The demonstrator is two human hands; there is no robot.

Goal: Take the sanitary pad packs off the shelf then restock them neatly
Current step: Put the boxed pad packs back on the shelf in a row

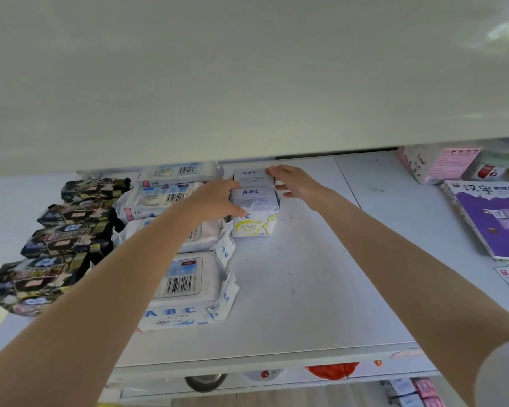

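Note:
On the white shelf (306, 274) three small white ABC packs stand in a row running back to front. The rear pack (252, 177) has my right hand (291, 182) against its right side, fingers straight. My left hand (218, 201) presses the left side of the middle pack (256, 199). The front pack (254, 226) has a yellow KMS mark. Left of them lie several large white ABC packs (185, 289) in a column. Further left is a column of black packs (41, 277).
An upper shelf board (247, 83) overhangs and hides the back of the shelf. At the right lie a purple book (494, 218) and a pink box (441, 164). More goods show on the lower shelf (409, 392).

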